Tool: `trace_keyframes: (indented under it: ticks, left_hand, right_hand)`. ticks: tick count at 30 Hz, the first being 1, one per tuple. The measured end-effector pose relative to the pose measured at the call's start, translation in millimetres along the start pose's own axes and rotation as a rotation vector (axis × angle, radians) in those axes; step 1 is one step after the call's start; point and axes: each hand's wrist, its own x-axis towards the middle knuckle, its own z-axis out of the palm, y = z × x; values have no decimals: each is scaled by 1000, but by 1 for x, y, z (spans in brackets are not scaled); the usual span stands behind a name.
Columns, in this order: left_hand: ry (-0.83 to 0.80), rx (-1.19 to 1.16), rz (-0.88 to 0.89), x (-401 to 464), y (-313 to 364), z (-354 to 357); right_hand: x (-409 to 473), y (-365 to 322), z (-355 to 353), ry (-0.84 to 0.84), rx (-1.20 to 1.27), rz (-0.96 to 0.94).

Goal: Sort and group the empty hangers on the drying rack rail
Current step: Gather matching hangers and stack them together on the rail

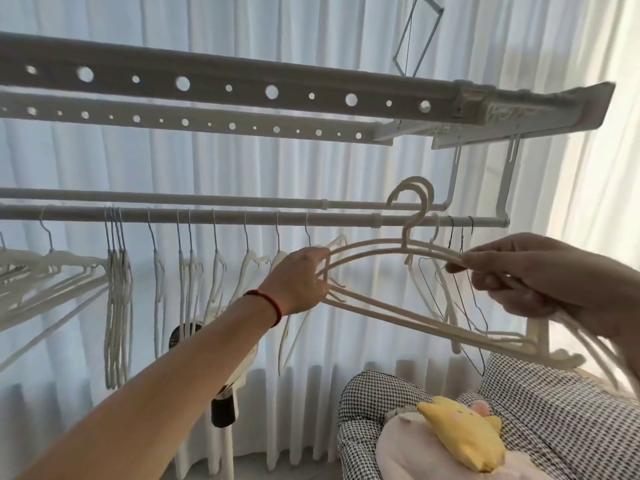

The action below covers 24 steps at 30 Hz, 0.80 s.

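While seen from head height, looking up at a white drying rack against sheer white curtains (207,22). Held between both hands, off the rail: a small bundle of cream plastic hangers (398,315), stacked together, hooks pointing up in front of the round lower rail (242,216). Left hand (301,282) at the bundle's left end, fingers curled around the curved shoulders there, a red string bracelet (273,304) on the wrist. Right hand (540,275) at the bundle's right end, fingertips and thumb pinching the upper arms of the hangers, with the lower bars passing under the palm and blurring toward the right edge. Exact count of hangers in the bundle hard to tell.

Hanging along the lower rail: a row of white empty hangers (187,271) spaced out singly, a tight group of several white hangers (117,306) pressed together further left, and more white hangers (52,271) swung sideways at the far left. Near the rail's right end, just behind the held bundle, a few thin dark wire hangers (460,282).

Above, two flat perforated bars (225,88) of the rack, running left to right.

Lower right: a black-and-white houndstooth chair (554,410) holding a pink cushion (408,455) with a yellow plush toy (464,434) lying on it. Behind the left forearm, partly hidden, a white standing fan (228,386).
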Motion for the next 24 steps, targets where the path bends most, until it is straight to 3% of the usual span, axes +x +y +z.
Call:
trace_keyframes:
  ticks: [10, 19, 24]
  left_hand:
    - [-26, 152, -248, -13, -19, 28]
    - [93, -44, -368, -7, 2, 22]
    - [82, -79, -393, -8, 6, 19]
  right_hand:
    - [-8, 40, -26, -18, 66, 77]
    - [90, 10, 85, 351, -125, -82]
    - [139, 13, 122, 384, -53, -72]
